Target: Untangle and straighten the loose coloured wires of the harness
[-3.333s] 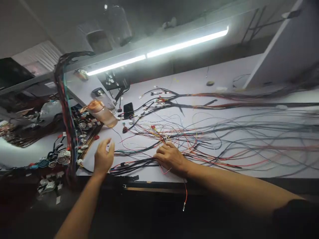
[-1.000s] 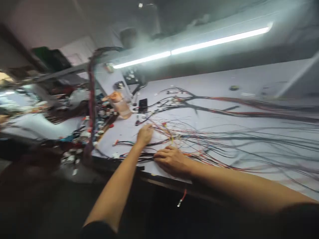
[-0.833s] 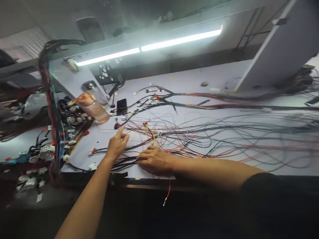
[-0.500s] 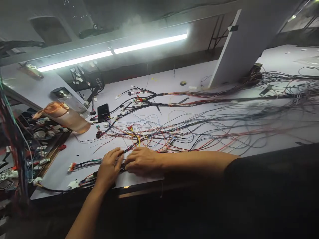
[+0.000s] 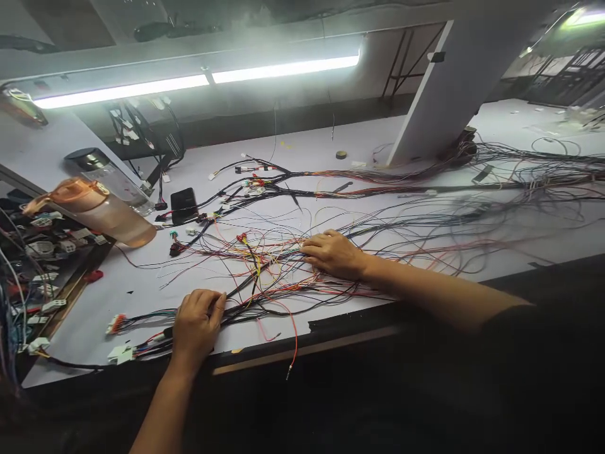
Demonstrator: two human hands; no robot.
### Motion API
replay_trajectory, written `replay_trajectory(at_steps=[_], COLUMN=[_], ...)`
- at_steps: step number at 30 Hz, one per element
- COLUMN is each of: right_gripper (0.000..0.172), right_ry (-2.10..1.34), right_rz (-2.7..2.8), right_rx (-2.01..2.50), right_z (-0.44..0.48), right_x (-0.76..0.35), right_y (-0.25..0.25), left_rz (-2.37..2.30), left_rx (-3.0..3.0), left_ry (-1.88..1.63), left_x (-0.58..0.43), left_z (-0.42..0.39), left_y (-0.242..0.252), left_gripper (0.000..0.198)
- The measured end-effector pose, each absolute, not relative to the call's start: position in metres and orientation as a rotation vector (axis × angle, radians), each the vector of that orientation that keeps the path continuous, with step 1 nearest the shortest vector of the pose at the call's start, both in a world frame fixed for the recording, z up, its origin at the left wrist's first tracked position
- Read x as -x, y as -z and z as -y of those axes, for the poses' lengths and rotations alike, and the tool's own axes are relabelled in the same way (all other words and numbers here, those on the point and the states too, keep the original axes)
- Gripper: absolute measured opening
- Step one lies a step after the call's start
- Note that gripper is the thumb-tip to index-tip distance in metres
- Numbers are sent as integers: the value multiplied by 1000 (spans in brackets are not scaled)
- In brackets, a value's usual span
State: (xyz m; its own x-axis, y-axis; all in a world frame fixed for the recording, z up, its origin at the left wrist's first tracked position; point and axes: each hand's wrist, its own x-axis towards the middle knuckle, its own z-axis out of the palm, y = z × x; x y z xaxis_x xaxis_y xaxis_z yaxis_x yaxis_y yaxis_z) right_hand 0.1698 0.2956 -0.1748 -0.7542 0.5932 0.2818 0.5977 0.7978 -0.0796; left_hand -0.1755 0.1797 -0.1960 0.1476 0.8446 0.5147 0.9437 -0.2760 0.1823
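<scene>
A wire harness (image 5: pixel 243 307) with black-taped branches lies along the front of the table. My left hand (image 5: pixel 198 318) is closed over its bundle near the connector end, thumb on the right side. Left of that hand, an orange-and-white connector (image 5: pixel 116 324) and a white connector (image 5: pixel 121 354) end two branches. Further right and back, my right hand (image 5: pixel 333 255) is closed on a spread of thin loose wires (image 5: pixel 283 249), its fingertips pointing left. Which wires lie under its fingers is hidden. A red wire (image 5: pixel 295 334) with a metal terminal hangs over the front edge.
Two finished-looking bundles (image 5: pixel 331 183) run across the back. At the left are a bottle with an orange lid (image 5: pixel 108 211), a clear bottle (image 5: pixel 118 176), a black phone-like object (image 5: pixel 184 205) and piled connectors (image 5: pixel 51 252). A white upright panel (image 5: pixel 430 88) stands behind.
My right hand has moved right and away from my left hand, along the wires. The red wire now dangles over the edge. My left hand stays on the harness; the view has shifted slightly.
</scene>
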Motion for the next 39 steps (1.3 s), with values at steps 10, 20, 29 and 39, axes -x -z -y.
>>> replay_trajectory(at_steps=[10,20,29,39], right_gripper=[34,35,29,27], right_ry=[-331,-654,-691,-1027], right_rz=[2532,2683,2579,2534], right_rx=[909,1459,1410,1337], right_z=[-313,-346,-348,-338], right_x=[-110,-9,-32,-24], right_y=[141,127,118,123], left_rz=[1821,1848,1871,1876], left_rx=[2243,2253,2251,2222], left_ry=[817,812,804,804], left_x=[177,173,174,174], left_z=[-179,-178,-180,-179], left_y=[198,193,195,198], left_gripper=[20,19,22,22])
